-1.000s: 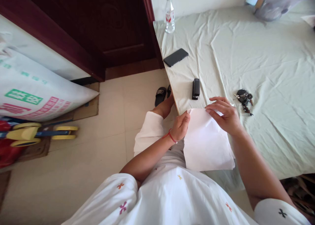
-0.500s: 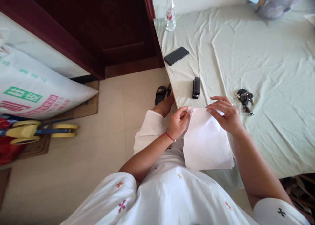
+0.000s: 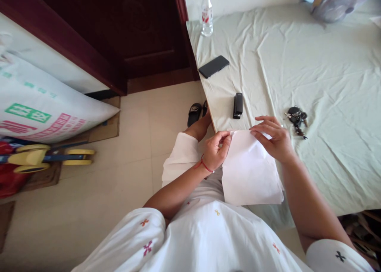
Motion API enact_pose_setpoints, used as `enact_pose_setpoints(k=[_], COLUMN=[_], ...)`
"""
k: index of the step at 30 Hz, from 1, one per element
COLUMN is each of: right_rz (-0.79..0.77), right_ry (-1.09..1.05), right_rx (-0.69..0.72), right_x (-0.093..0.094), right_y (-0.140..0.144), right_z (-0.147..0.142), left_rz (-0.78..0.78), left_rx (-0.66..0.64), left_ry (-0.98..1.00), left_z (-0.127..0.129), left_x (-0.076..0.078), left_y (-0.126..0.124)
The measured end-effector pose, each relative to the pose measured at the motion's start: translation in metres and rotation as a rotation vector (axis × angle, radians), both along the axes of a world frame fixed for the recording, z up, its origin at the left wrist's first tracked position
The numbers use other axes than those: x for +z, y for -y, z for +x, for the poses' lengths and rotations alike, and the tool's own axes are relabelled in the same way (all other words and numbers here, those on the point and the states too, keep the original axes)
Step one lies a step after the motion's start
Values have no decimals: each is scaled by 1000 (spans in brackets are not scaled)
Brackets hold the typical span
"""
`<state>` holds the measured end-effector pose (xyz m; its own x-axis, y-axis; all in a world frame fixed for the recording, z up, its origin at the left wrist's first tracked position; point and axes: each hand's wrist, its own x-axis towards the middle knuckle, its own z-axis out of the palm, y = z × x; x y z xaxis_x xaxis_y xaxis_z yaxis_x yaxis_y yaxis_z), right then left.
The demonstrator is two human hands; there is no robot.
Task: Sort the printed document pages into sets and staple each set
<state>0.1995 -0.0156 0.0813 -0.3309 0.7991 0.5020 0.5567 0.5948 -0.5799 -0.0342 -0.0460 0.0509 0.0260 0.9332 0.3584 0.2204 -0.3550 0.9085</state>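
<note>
Nearest the body, the lower end of the paper [image 3: 251, 173] hangs free below the grip, in front of the shirt [image 3: 205, 232]. It looks like more than one sheet, with uneven edges at the lower right, so the layers could slide apart or crease if the two hands pull unevenly.

Up at the grip, the left hand [image 3: 217, 148] has thumb and fingers closed on the paper's upper left corner. The right hand [image 3: 274, 140] pinches the top edge farther right, its outer fingers raised; a light hold there might let that side droop.

Just beyond the grip, the stapler [image 3: 237, 105] stands on the cloth [image 3: 321, 73]; a forward sweep of the paper could nudge it. The keys [image 3: 296, 119] lie right of the right hand, where a stray knuckle might catch them. Farther out, the phone [image 3: 213, 66] sits close to the edge, so a tug on the cloth could drop it. Farthest stands the bottle [image 3: 206, 16], which the same tug could topple.
</note>
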Motion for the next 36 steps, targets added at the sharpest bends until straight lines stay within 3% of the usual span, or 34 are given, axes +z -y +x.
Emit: enact_pose_setpoints(k=[21,30,36], right_rz=[20,16,24], right_ry=[2,18,18], right_rx=[-5,-9,4], right_x=[3,1,3], right_y=[1,0,0], right_z=[-4,-3,-4], left_rz=[45,-61,-36], left_rx=[58,-1,43], left_ry=[-151,-4,-152], left_z=[3,2,-2], left_x=[-4,-6,-7], left_y=[3,1,0])
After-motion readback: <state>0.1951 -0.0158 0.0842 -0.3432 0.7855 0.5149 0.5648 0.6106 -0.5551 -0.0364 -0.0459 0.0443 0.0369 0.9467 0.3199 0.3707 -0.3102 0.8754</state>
